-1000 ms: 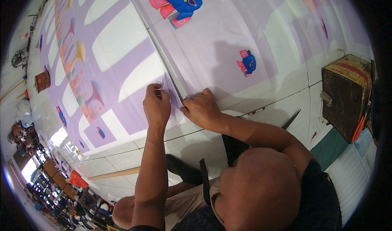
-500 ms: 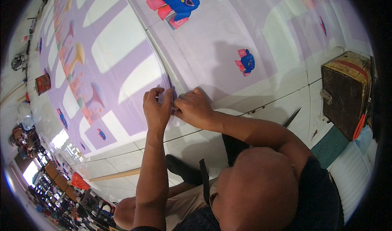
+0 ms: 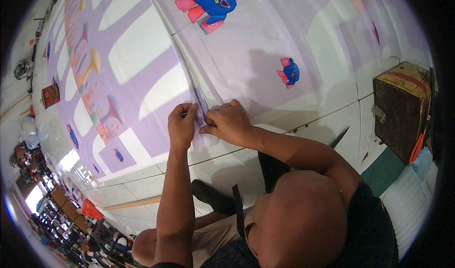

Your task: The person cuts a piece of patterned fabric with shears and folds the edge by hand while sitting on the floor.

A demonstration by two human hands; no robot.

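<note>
A large printed sheet, thin and fabric-like, lies on the floor to the left, purple and white (image 3: pixel 150 48). A paler lilac sheet (image 3: pixel 237 64) with blue cartoon figures lies to the right, a narrow gap running between them. At the near end of that gap my left hand (image 3: pixel 181 128) pinches the left sheet's edge between thumb and fingers. Close beside it, my right hand (image 3: pixel 231 122) is closed on a gathered bit of the same edge (image 3: pixel 202 118). Its fingertips are partly hidden.
A worn dark box (image 3: pixel 400 114) stands at the right, with a dark pointed blade (image 3: pixel 340 136) on the tiles near my right forearm. A red tin (image 3: pixel 50 96) sits on the left sheet's far-left side. A wooden pole (image 3: pixel 132 202) and an orange bag (image 3: pixel 92 209) lie lower left.
My hands have drawn slightly apart at the fingertips, and the bit of edge between them shows more. The sheets keep their places.
</note>
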